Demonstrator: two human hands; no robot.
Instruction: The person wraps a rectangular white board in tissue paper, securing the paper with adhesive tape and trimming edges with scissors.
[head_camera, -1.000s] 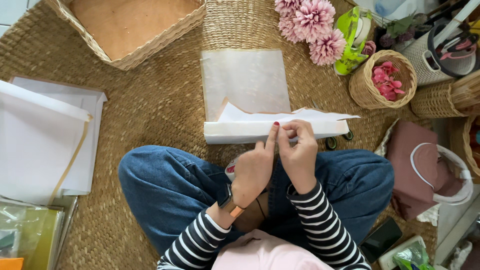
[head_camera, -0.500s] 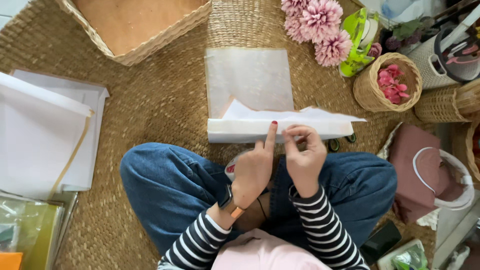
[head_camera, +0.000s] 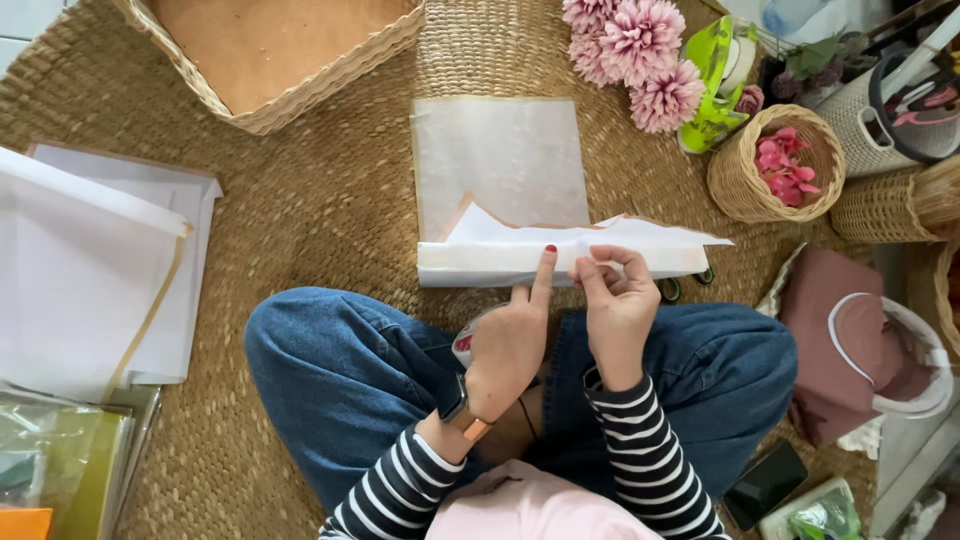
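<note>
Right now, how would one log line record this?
left hand: finger pressing folded white paper | right hand: pinching its edge | flat translucent sheet behind | woven mat beneath

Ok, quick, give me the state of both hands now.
Left hand: open, forefinger stretched out and pressing on the folded white paper.
Right hand: closed, fingertips pinching the same paper's edge.

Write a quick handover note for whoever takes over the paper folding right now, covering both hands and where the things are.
Left hand: index finger presses on the folded white paper.
Right hand: fingers pinch the paper's near edge.
The paper lies on the woven mat, in front of crossed legs, over a translucent sheet.
Done: paper folded into a long band, corners poking up.
Left: the fold is not yet pressed flat along its length.
</note>
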